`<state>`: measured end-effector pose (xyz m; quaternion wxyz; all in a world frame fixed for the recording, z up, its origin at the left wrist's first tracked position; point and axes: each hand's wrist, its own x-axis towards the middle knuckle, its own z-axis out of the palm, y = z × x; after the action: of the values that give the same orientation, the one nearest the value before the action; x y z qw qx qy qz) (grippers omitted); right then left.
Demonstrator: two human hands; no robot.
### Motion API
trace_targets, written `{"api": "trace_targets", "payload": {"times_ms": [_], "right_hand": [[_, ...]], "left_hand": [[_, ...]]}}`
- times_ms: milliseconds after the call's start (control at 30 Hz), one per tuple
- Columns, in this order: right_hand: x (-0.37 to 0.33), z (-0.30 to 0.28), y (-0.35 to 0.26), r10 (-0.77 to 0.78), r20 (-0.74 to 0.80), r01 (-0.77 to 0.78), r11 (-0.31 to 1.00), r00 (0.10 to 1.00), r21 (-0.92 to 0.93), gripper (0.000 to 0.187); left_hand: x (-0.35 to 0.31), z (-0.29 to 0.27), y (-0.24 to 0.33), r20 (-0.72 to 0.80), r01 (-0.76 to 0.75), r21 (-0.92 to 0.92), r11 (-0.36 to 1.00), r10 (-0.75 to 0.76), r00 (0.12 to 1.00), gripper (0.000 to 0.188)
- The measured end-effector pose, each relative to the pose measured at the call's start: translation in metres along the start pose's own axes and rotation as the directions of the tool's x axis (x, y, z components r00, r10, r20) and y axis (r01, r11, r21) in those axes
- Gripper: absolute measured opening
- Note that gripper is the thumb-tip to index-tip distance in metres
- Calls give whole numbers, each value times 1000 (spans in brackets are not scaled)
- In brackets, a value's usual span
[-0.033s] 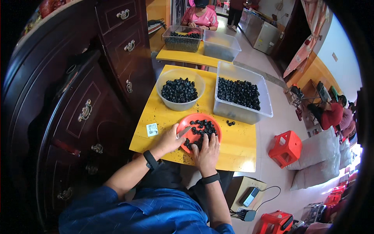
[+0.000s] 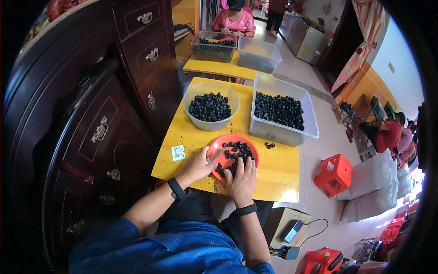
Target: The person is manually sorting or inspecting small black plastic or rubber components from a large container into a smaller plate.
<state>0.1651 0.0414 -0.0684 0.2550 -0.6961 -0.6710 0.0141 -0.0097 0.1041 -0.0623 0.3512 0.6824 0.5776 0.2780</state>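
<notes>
A round red plate (image 2: 211, 151) on the yellow table holds small black ring-shaped parts (image 2: 242, 148), with finer black bits at its near side. At the plate's left rim, my left hand (image 2: 197, 166) is closed on a small pointed blade (image 2: 216, 155) that reaches over the plate. My right hand (image 2: 242, 181) lies over the near right rim, fingers stretched and thumb apart. Its fingertips touch the black parts; whether anything is under them is hidden.
Behind the plate stand a round clear tub (image 2: 188, 109) and a rectangular clear bin (image 2: 278, 134), both holding black parts. A white label (image 2: 178, 153) and several loose parts (image 2: 270, 145) lie on the table (image 2: 278, 178). Opposite, a person in pink (image 2: 235, 22) works. A red stool (image 2: 334, 174) stands right.
</notes>
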Motion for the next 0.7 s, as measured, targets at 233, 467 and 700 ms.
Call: {"api": "trace_targets", "payload": {"times_ms": [233, 467, 700], "right_hand": [[6, 4, -10, -25, 45, 25, 1000, 999, -15, 72], [7, 9, -7, -59, 58, 53, 994, 997, 90, 68], [7, 5, -12, -23, 8, 22, 999, 1000, 32, 60]], "left_hand": [[-4, 11, -15, -71, -73, 19, 997, 74, 995, 67], [-3, 3, -4, 84, 86, -93, 992, -79, 993, 73], [0, 9, -14, 15, 13, -76, 997, -12, 1000, 70]]}}
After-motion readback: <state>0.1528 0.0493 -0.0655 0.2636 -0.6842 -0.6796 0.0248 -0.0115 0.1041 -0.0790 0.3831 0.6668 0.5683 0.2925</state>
